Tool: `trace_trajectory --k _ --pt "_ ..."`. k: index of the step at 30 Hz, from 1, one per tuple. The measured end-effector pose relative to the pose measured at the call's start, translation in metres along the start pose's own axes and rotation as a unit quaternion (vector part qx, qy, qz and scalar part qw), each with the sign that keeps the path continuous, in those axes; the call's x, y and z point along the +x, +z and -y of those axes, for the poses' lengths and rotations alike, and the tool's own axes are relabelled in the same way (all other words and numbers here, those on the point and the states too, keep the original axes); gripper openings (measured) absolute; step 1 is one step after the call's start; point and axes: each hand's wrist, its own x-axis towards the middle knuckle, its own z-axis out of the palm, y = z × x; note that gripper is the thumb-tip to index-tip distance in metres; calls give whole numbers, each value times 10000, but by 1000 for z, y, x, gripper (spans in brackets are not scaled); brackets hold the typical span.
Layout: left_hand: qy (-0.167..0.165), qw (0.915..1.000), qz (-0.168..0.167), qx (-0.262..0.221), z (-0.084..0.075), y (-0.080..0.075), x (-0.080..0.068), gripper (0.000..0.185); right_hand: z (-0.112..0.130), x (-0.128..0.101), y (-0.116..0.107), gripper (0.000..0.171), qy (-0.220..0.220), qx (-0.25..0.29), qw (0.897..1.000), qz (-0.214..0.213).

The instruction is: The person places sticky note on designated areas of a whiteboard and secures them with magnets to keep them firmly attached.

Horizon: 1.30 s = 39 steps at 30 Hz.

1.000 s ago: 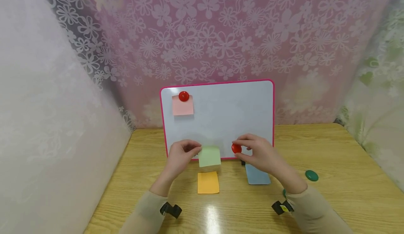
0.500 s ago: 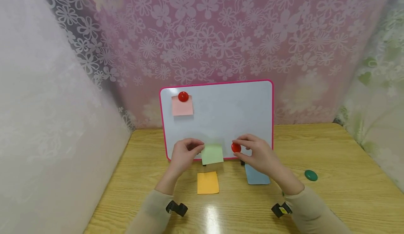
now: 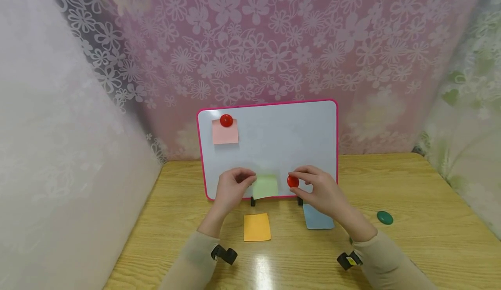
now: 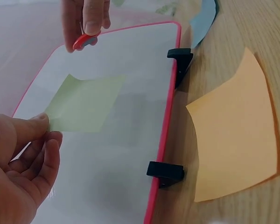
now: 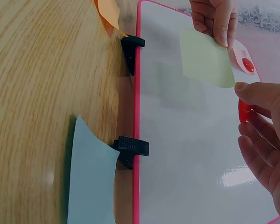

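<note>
At the foot of the whiteboard (image 3: 270,142) our left hand (image 3: 231,188) pinches the green note (image 3: 265,186) by its edge against the board's lower middle, and our right hand (image 3: 318,190) pinches a red magnet (image 3: 292,181) just right of it. We count four notes: green, a pink one (image 3: 225,132) under a second red magnet (image 3: 226,120), an orange (image 3: 257,227) and a blue (image 3: 318,217) on the table (image 3: 411,185). One green magnet (image 3: 385,217) lies apart.

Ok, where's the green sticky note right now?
In the head view the green sticky note is against the lower middle of the whiteboard, pinched at its left edge by the left hand, with the red magnet just to its right.
</note>
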Motion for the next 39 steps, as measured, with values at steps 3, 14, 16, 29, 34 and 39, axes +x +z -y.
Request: trace_trajectory --k 3,14,16,29,34,39 --pt "7 10000 -12 17 -3 2 4 8 0 2 0 46 -41 3 10000 -32" --pt "673 9974 -114 212 -38 1 34 9 6 19 -9 48 -332 -117 9976 -590" --pt "682 9972 -171 237 -43 1 40 9 9 25 -11 48 -375 -156 9971 -648" --pt "461 9971 -310 513 -58 0 69 11 7 56 -9 42 -525 -200 9952 -804" --pt "387 9965 -488 558 -59 -3 79 10 6 65 -2 42 -490 -210 9939 -970" --pt "347 9962 -559 577 -62 -6 83 11 6 73 5 42 -373 -264 9920 -1179"
